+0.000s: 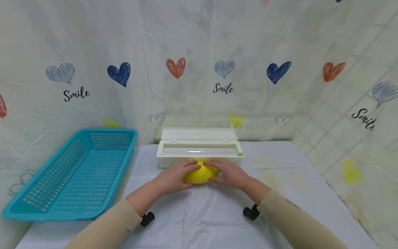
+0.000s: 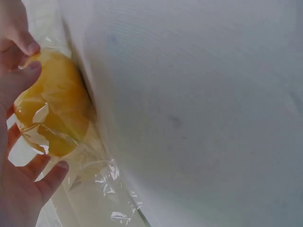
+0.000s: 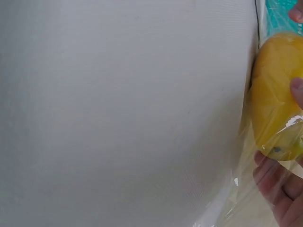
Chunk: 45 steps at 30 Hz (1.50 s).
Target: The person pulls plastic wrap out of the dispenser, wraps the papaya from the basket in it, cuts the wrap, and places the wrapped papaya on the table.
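A smooth, oblong yellow fruit point(image 1: 199, 175) rests in front of a white film dispenser box point(image 1: 169, 160); its exact kind is unclear. Clear plastic film point(image 2: 106, 184) lies over the fruit and trails past it. From one side my left hand point(image 1: 174, 175) holds the fruit, fingers over its top and thumb lower down. My right hand point(image 1: 231, 174) grips the opposite side in a similar way. In the right wrist view, fingertips point(image 3: 266, 165) touch the fruit's end through the film. The dispenser's lid point(image 1: 199, 134) stands raised, showing the film roll point(image 1: 199, 150) inside.
A turquoise perforated basket point(image 1: 107, 197) stands at the left of the table, which has a white cloth point(image 1: 214, 228). A green piece point(image 1: 239, 154) sits at the box's right end. Behind hangs a curtain point(image 1: 199, 103) printed with hearts and writing.
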Available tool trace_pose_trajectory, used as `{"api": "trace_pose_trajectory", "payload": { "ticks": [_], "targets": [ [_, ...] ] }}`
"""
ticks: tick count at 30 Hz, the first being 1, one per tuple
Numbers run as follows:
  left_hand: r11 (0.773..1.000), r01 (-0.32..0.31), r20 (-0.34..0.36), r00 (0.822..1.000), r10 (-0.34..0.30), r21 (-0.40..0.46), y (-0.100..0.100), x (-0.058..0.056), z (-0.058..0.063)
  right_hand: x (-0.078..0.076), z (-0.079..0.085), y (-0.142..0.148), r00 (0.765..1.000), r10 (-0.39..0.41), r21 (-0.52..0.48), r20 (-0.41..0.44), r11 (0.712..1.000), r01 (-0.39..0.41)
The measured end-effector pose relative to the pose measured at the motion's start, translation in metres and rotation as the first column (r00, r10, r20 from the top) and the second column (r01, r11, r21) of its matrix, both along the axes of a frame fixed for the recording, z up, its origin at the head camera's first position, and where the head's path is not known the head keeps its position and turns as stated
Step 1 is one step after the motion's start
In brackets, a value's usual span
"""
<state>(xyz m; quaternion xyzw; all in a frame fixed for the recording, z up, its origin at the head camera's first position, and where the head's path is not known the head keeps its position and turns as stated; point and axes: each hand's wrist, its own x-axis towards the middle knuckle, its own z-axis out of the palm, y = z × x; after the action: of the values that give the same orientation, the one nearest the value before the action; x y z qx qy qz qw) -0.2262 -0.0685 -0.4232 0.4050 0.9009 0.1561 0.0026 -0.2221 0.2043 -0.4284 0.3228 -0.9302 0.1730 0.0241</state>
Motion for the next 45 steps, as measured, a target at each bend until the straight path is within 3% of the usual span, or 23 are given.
{"api": "trace_pose_trajectory", "payload": {
  "ticks": [6,12,17,20,26,30,33,38,45],
  "targets": [
    [0.999,0.008,-0.043,0.999,-0.010,-0.037,0.000,-0.004,-0.002,-0.005,0.001,0.001,0.999,-0.004,-0.040,0.047,0.999,0.006],
    [0.998,0.017,-0.130,0.991,-0.025,-0.060,0.003,-0.006,-0.005,-0.008,0.001,0.003,0.988,-0.017,-0.106,0.151,0.994,0.033],
    [0.999,0.030,-0.213,0.976,-0.038,-0.043,0.006,-0.007,-0.008,-0.007,0.004,0.006,0.983,0.006,-0.134,0.184,0.991,0.019],
    [1.000,0.026,-0.213,0.977,-0.029,-0.018,0.008,-0.008,-0.007,-0.004,0.009,0.008,0.979,0.005,-0.136,0.202,0.990,0.023],
    [0.999,-0.010,-0.119,0.993,0.014,0.031,0.008,-0.010,0.002,0.004,0.022,0.012,0.984,-0.029,-0.120,0.173,0.991,0.051],
    [0.998,-0.035,-0.017,0.999,0.036,0.043,0.007,-0.011,0.011,0.007,0.027,0.012,0.995,-0.066,-0.073,0.075,0.995,0.072],
    [0.998,-0.054,0.056,0.997,0.052,0.038,0.007,-0.012,0.018,0.009,0.029,0.009,0.999,-0.010,-0.038,-0.031,0.999,0.009],
    [0.997,-0.073,0.153,0.986,0.067,0.035,0.005,-0.016,0.029,0.007,0.029,-0.002,0.981,0.093,0.024,-0.172,0.996,-0.090],
    [0.993,-0.070,0.327,0.944,0.036,0.093,0.001,-0.022,0.045,-0.001,0.025,-0.010,0.971,0.118,0.036,-0.209,0.993,-0.113]
  ]
}}
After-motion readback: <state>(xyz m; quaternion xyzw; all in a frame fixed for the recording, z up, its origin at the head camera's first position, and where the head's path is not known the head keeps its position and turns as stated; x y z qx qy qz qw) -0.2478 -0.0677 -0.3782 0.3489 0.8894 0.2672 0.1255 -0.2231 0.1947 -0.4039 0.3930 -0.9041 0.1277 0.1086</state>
